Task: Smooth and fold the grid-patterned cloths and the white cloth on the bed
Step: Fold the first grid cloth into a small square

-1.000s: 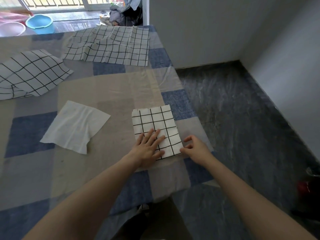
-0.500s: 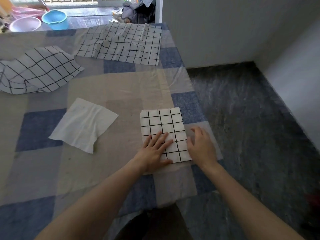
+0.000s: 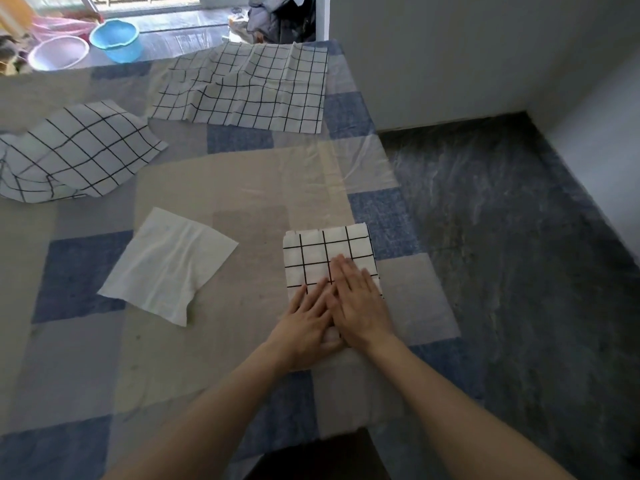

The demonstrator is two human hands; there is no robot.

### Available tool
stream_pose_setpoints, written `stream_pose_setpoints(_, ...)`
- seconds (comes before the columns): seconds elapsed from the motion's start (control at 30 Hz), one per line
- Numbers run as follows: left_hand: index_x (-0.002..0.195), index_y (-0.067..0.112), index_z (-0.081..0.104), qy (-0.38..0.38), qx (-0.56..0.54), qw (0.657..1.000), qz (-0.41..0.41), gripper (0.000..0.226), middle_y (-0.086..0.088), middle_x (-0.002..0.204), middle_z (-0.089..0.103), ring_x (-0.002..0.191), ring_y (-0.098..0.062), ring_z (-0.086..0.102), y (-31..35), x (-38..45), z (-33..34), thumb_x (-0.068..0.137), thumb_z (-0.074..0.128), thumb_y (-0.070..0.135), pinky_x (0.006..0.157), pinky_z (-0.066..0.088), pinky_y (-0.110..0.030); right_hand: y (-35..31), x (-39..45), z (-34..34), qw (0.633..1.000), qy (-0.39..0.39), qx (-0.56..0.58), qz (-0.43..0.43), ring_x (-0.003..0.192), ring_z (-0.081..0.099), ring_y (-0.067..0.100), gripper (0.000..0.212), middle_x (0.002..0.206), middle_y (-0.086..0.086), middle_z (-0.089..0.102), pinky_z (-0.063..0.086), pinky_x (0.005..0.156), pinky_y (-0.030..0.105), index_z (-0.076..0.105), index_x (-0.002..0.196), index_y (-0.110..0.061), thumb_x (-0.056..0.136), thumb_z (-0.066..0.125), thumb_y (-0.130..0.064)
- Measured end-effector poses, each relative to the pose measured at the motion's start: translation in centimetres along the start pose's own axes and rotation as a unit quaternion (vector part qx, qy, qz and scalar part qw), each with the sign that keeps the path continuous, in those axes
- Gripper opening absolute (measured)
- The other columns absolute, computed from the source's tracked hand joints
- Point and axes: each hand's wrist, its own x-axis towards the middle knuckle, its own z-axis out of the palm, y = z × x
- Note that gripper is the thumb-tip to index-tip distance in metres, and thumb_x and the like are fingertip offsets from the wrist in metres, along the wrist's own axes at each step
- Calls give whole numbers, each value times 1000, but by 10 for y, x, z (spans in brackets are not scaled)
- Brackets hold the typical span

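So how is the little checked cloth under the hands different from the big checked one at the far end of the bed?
The folded grid cloth is a compact, flat square; the far grid cloth lies spread out and rippled. The folded one has the left hand and right hand pressed flat on it; the far one lies untouched. The folded one's squares look larger. Both are white with black lines.

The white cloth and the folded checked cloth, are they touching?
Apart. The head view shows bare bedsheet between the white cloth and the folded checked cloth.
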Motion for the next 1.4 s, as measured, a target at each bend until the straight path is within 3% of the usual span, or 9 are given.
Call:
stream_pose_setpoints(0.17,155,31,3,37,25,999,-12,66,8,163,-5,148,-15,-15,-16,-16,-2,98,27,55,119,-2,-42,25,-9,-1,996,27,-40,75,148,1,13,66,162,2,8,7,120,40,13,154,-16,97,16,-49)
stream_pose_setpoints(0.33,153,19,20,103,-64,980,-159,65,-2,163,2,149,-15,-12,-10,-8,-15,97,18,52,120,-1,-46,24,-7,0,994,30,-49,94,148,4,15,67,161,3,10,7,119,42,16,153,-14,96,23,-47)
stream_pose_setpoints(0.53,155,26,11,72,-135,984,-92,62,8,163,-1,148,-9,-13,32,64,-24,97,14,48,121,1,-41,25,-9,1,993,-2,-84,88,149,-4,16,79,162,2,0,11,118,45,3,154,-16,91,41,-45)
stream_pose_setpoints(0.7,153,30,21,92,-16,994,-53,54,8,161,12,149,-13,4,-20,79,-17,101,21,43,120,7,-46,22,-8,-2,992,17,-62,106,149,2,13,66,162,1,9,8,119,43,14,154,-16,96,30,-44)
stream_pose_setpoints(0.83,154,30,19,103,-10,988,-117,56,8,162,11,149,-13,4,-57,76,-25,99,21,41,120,10,-47,24,-7,-4,993,17,-34,115,148,4,11,64,161,-2,9,12,118,46,17,154,-19,95,28,-43)
stream_pose_setpoints(0.97,154,30,16,95,-7,988,-120,57,8,162,6,149,-13,-1,-56,76,-25,99,20,41,120,8,-48,29,-5,-10,992,6,-3,125,148,-1,8,63,161,-7,3,8,120,47,10,154,-23,95,19,-43)
stream_pose_setpoints(1.1,154,30,15,98,-7,987,-124,57,8,163,6,149,-14,-1,-57,75,-25,99,23,40,120,9,-48,23,21,-19,980,71,69,174,148,-1,9,62,161,-5,-3,4,121,42,9,154,-18,96,18,-38)
stream_pose_setpoints(1.23,154,28,18,106,-12,988,-115,56,7,162,6,149,-14,0,-57,76,-26,100,27,39,120,8,-47,6,59,-30,988,71,106,83,148,-6,7,57,162,-3,0,-3,120,33,13,154,-17,99,26,-30)
stream_pose_setpoints(1.4,153,24,23,101,0,989,-108,58,4,162,10,150,-16,5,-59,76,-26,98,30,39,118,14,-49,17,70,-15,999,-38,3,5,147,-6,6,59,160,-10,0,0,119,43,9,154,-27,98,18,-45)
